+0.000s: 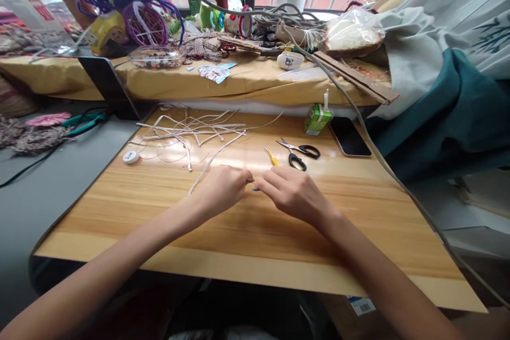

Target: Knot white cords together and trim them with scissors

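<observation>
Currently left hand (228, 185) and right hand (294, 191) pinch a small blue piece (255, 189), roughly midway between front and back edges of worktop (119, 218). Looks like fine fingertip work; next move calls for steady grip.

Two hands (223, 187) (294, 194), one phone (350, 137)

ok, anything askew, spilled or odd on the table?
Mildly untidy: white strips lie in a loose tangle on the wooden table, and the scissors beyond the right hand look partly open, handles spread. No visible spill or damage.
</observation>
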Demonstrator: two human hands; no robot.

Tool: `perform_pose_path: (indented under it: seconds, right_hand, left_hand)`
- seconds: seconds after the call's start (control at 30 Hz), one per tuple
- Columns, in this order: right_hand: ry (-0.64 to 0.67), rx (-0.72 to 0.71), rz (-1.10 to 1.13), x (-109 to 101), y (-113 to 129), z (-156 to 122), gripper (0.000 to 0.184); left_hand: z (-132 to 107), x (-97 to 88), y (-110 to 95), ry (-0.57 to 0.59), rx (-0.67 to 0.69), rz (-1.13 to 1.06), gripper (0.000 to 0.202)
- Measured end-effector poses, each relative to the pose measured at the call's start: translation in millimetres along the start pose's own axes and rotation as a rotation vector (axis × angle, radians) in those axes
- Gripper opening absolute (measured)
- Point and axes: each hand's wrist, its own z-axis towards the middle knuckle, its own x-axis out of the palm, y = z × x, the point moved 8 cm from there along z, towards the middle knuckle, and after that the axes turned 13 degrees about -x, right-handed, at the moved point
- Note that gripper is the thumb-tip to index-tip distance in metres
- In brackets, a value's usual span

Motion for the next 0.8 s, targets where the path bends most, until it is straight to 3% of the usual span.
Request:
perform_pose_path:
  seconds: [0.1,0.27,0.37,0.5,0.57,0.63,0.73,0.8]
  right_hand:
    - [-0.05,0.139,0.104,-1.5,-17.9,-8.9,0.024]
    - [-0.073,0.352,0.523,14.4,-39.2,-21.7,0.02]
    - [-0.07,0.443,0.72,24.5,-41.3,-23.2,0.022]
    - [0.029,0.617,0.802,43.0,-36.5,-27.3,0.03]
    - [0.112,0.684,0.763,51.2,-30.6,-30.6,0.031]
    - [0.193,0.664,0.612,52.6,-23.8,-30.6,0.027]
    - [0.235,0.477,0.32,42.9,-11.2,-20.8,0.025]
    - [0.157,0.295,0.153,28.6,-0.8,-10.2,0.027]
  left_hand:
    - [-11.8,10.4,-16.9,0.123,0.184,0.022,0.024]
    - [-21.5,1.7,-25.9,0.21,0.204,-0.225,0.025]
    - [-24.2,-6.5,-30.2,0.286,0.142,-0.482,0.022]
    - [-19.6,-10.4,-20.3,0.33,-0.097,-0.787,0.017]
    - [-14.7,-11.0,-9.7,0.284,-0.202,-0.866,0.018]
    - [-9.0,-14.2,4.2,0.158,-0.277,-0.821,0.019]
    - [-3.7,-21.9,20.5,-0.087,-0.305,-0.557,0.022]
    - [-3.2,-22.9,21.4,-0.197,-0.246,-0.364,0.021]
